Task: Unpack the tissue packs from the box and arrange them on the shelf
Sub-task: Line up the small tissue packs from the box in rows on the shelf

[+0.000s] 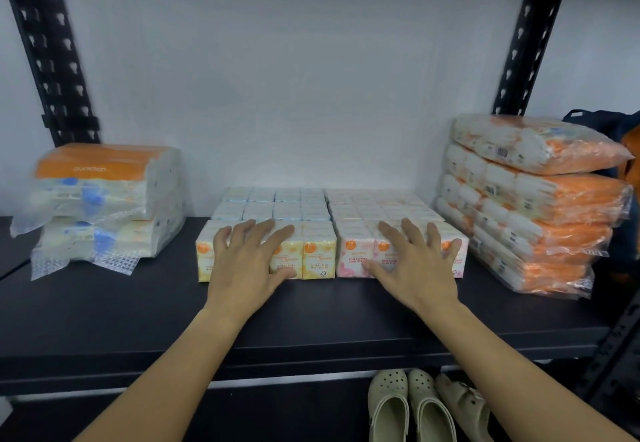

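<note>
Mini tissue packs, centre of frame, on the black shelf [104, 310] — several rows deep, standing upright, packed edge to edge. Front row, left half: yellow packs [319, 251] printed "FLORAL BLISS MINI TISSUE". Front row, right half: pink packs [355, 256] printed "ROSE SCENTED MINI TISSUE". Rows behind: tops only, print unreadable.

Left hand [247, 256]: fingers spread, laid flat over the top and front of the yellow packs. Right hand [415, 258]: fingers spread, laid flat over the pink packs. Neither pinches anything.

Left of frame: two stacked clear-wrapped bundles [104, 182], orange band reading "guardian".

Right of frame: stack of orange-and-white bundles [530, 206], barcode label on the top one, text too small to read.

Lower centre, under the shelf — beige clogs [408, 407].
</note>
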